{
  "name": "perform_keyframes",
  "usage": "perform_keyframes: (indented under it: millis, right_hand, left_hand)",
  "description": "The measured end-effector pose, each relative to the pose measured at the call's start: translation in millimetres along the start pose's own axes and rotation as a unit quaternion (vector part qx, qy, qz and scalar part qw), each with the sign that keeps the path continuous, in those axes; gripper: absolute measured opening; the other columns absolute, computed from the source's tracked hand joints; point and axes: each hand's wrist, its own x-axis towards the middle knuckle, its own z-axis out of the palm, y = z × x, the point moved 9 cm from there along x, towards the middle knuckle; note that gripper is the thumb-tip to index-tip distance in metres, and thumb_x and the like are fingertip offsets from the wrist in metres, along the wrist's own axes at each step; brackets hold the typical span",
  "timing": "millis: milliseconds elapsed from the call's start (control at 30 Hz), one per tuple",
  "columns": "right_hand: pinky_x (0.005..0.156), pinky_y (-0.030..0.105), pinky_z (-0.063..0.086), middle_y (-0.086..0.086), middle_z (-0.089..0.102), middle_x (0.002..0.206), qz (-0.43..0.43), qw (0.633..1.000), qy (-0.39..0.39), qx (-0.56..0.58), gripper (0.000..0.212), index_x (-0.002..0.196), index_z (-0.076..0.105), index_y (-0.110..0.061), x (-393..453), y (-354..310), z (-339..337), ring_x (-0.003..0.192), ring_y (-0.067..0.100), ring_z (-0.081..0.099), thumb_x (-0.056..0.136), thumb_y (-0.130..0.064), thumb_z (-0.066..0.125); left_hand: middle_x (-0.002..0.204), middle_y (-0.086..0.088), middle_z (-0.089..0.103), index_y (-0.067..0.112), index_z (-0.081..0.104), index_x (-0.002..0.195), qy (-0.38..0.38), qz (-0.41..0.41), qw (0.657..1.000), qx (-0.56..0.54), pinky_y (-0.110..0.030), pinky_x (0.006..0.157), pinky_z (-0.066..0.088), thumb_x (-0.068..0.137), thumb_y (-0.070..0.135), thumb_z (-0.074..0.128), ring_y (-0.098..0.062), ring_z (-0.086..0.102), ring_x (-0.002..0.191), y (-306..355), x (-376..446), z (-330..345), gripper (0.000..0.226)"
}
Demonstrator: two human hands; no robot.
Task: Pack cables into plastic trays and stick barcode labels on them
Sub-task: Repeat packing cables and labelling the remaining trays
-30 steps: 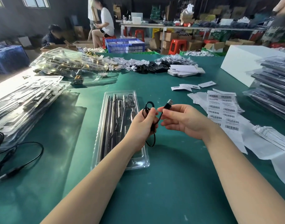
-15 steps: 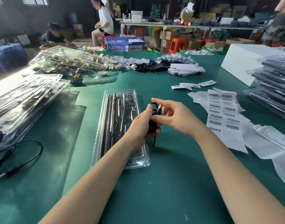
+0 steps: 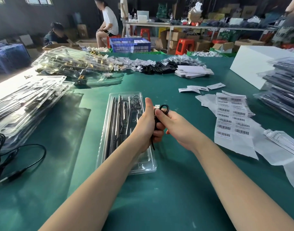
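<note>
While barcode labels (image 3: pixel 232 114) stay unreadable, left hand (image 3: pixel 147 124) and right hand (image 3: pixel 174 125) grip black cable (image 3: pixel 164 108).

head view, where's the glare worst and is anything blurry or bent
Head view: glare blows out the clear tray stacks at far left; the hands and black cable look sharp; the upper right corner smears; wide-angle bending curves the green table edges.

Daylight from the left glares on the stacked trays (image 3: pixel 28 97); wide-angle edges bend, background dim.
</note>
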Motion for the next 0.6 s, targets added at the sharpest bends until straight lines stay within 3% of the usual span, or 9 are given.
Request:
perform_keyframes:
  millis: [100, 167, 233, 300, 367, 467, 533, 600]
  right_hand:
    - [0.058, 0.016, 0.039, -0.009, 0.049, 0.065, -0.002, 1.0, 0.029, -0.009, 0.034, 0.083, 0.057, -0.013, 0.1, -8.7, 0.0, 0.053, 0.0, 0.046, 0.101, -0.038, 0.044]
    - [0.056, 0.02, 0.038, -0.015, 0.049, 0.053, -0.013, 0.997, 0.069, -0.04, 0.031, 0.076, 0.051, -0.02, -0.3, -14.1, -2.4, 0.049, 0.0, 0.046, 0.101, -0.037, 0.044]
    - [0.051, 0.018, 0.04, -0.014, 0.055, 0.054, -0.017, 0.992, 0.126, -0.002, 0.03, 0.077, 0.054, -0.019, 0.8, -14.6, -10.1, 0.048, -0.001, 0.049, 0.101, -0.033, 0.043]
    - [0.051, 0.02, 0.039, -0.011, 0.06, 0.062, 0.017, 0.976, 0.193, 0.104, 0.031, 0.075, 0.056, -0.02, 3.7, -2.6, -27.6, 0.051, 0.001, 0.051, 0.101, -0.03, 0.041]
    - [0.049, 0.024, 0.03, -0.01, 0.065, 0.063, 0.067, 0.936, 0.238, 0.251, 0.03, 0.074, 0.053, -0.022, 5.1, 16.8, -47.4, 0.055, 0.005, 0.049, 0.1, -0.028, 0.041]
    - [0.048, 0.023, 0.025, -0.006, 0.069, 0.069, 0.1, 0.873, 0.249, 0.407, 0.025, 0.08, 0.05, -0.022, 5.1, 40.3, -64.5, 0.06, 0.009, 0.05, 0.102, -0.03, 0.04]
    - [0.051, 0.023, 0.03, -0.007, 0.069, 0.065, 0.109, 0.855, 0.244, 0.445, 0.027, 0.081, 0.049, -0.022, 4.0, 47.5, -67.3, 0.062, 0.011, 0.053, 0.103, -0.033, 0.038]
    - [0.058, 0.025, 0.04, -0.006, 0.068, 0.059, 0.119, 0.852, 0.233, 0.454, 0.029, 0.08, 0.05, -0.021, 4.2, 49.8, -66.3, 0.063, 0.014, 0.059, 0.103, -0.034, 0.038]
  left_hand:
    - [0.044, 0.005, 0.033, 0.021, 0.053, 0.063, 0.002, -0.024, 1.0, -0.017, -0.013, 0.041, 0.02, 0.087, 0.078, 0.022, -0.009, 0.023, 0.034, -0.1, 1.3, -0.2, 0.069]
    - [0.043, 0.004, 0.036, 0.02, 0.052, 0.061, -0.009, -0.041, 0.999, -0.014, -0.013, 0.041, 0.023, 0.088, 0.076, 0.022, -0.01, 0.027, 0.033, 1.9, 1.6, 1.3, 0.069]
    - [0.047, 0.0, 0.05, 0.02, 0.053, 0.081, -0.033, -0.054, 0.998, 0.028, -0.017, 0.041, 0.036, 0.09, 0.074, 0.021, -0.013, 0.043, 0.035, 5.8, 1.1, 2.2, 0.064]
    - [0.073, -0.006, 0.071, 0.021, 0.052, 0.107, -0.046, -0.04, 0.988, 0.138, -0.024, 0.056, 0.053, 0.09, 0.072, 0.022, -0.017, 0.066, 0.058, 15.6, -0.7, -3.9, 0.062]
    - [0.101, 0.0, 0.072, 0.021, 0.057, 0.118, -0.082, 0.02, 0.934, 0.347, -0.024, 0.079, 0.053, 0.09, 0.066, 0.039, -0.013, 0.069, 0.086, 28.1, -5.0, -9.8, 0.056]
    - [0.104, 0.011, 0.071, 0.021, 0.069, 0.114, -0.154, 0.112, 0.82, 0.54, -0.013, 0.086, 0.048, 0.083, 0.032, 0.073, -0.002, 0.065, 0.095, 26.2, -10.5, -3.3, 0.033]
    - [0.097, 0.007, 0.073, 0.018, 0.072, 0.107, -0.12, 0.163, 0.799, 0.566, -0.018, 0.088, 0.05, 0.083, 0.018, 0.073, -0.004, 0.067, 0.091, 27.4, -5.3, -4.4, 0.024]
    - [0.092, 0.007, 0.073, 0.018, 0.073, 0.101, -0.06, 0.208, 0.802, 0.557, -0.026, 0.088, 0.051, 0.085, 0.016, 0.07, -0.007, 0.067, 0.086, 33.1, -0.4, -9.7, 0.016]
